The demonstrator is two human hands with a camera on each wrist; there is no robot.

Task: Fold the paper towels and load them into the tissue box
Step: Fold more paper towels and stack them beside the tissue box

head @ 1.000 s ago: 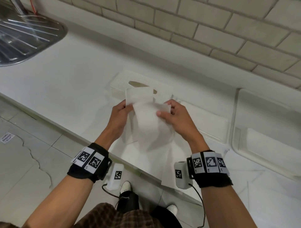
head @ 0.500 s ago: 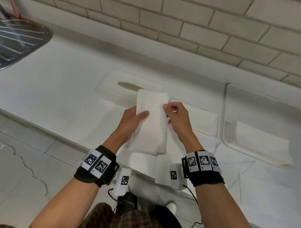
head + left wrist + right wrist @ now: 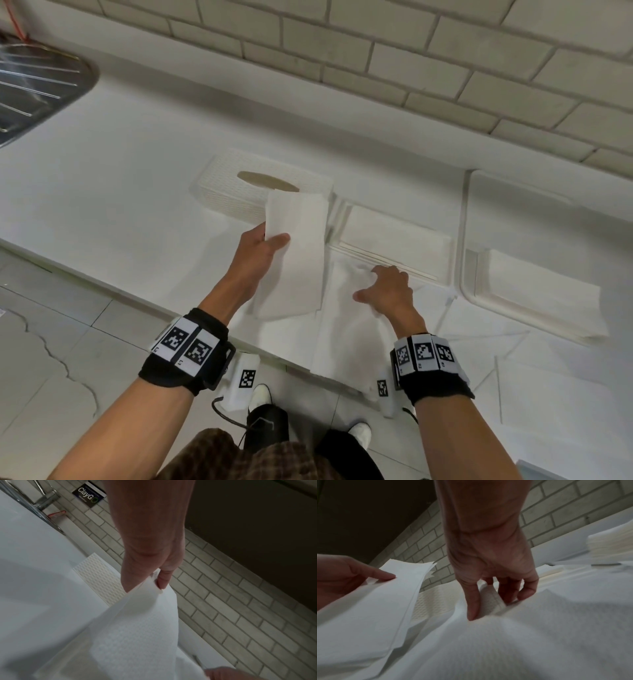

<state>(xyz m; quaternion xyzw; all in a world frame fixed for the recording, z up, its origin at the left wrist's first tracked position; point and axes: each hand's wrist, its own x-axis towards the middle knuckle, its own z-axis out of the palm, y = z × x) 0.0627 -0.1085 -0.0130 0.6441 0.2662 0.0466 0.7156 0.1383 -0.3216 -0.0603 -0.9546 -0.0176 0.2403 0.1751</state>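
Note:
My left hand (image 3: 265, 245) pinches a folded white paper towel (image 3: 296, 253) by its left edge, thumb on top, above the counter in front of the tissue box cover (image 3: 226, 181), a white woven piece with an oval slot. The pinch (image 3: 154, 582) on the folded towel (image 3: 142, 628) also shows in the left wrist view. My right hand (image 3: 387, 291) is down on an unfolded towel sheet (image 3: 346, 335) lying at the counter's front edge. In the right wrist view its thumb and fingers (image 3: 488, 601) pinch up a ridge of that sheet (image 3: 539, 635).
A shallow white tray (image 3: 394, 233) holding flat towels lies right of the cover. Further right, a larger tray (image 3: 469, 284) carries a stack of towels (image 3: 537, 298). A steel sink drainer (image 3: 41, 85) is at far left. A brick wall runs behind the counter.
My right hand let go of the folded towel and dropped to the sheet on the counter. My left hand now holds the folded towel alone, slightly further left.

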